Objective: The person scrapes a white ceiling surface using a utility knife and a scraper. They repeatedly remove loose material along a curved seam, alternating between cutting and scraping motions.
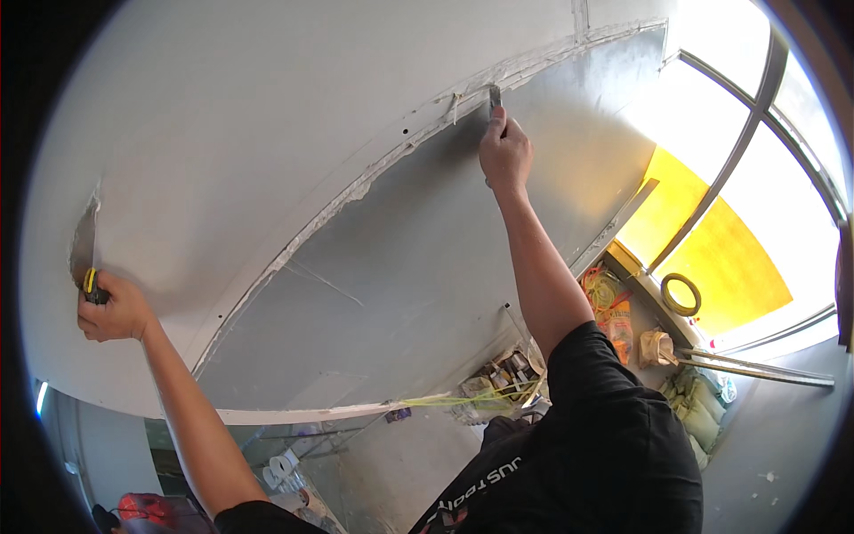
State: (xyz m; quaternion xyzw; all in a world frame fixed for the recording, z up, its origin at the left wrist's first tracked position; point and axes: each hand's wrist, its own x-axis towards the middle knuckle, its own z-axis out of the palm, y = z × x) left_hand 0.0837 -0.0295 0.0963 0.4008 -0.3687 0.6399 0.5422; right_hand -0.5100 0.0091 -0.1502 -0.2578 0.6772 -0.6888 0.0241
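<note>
On the left, my left hand (116, 310) is closed round the black-and-yellow handle of a wide putty knife (84, 238). White putty lies along its blade, which is up by the white surface (222, 116). Farther up and to the right, my right hand (509, 158) grips a narrower putty knife (495, 96), its handle mostly hidden in my fingers. Its tip is at the rough, putty-covered edge (356, 185) between the white surface and the grey panel (400, 249). A small pale strip (455, 107) sticks out of that edge, just left of the tip.
Large bright windows (738, 169) with a yellow panel (712, 236) stand at the right. Below lie a dark ring (680, 295), a long metal strip (756, 367), pale bags (696, 409) and a box of tools (511, 374). More clutter (285, 467) sits at lower left.
</note>
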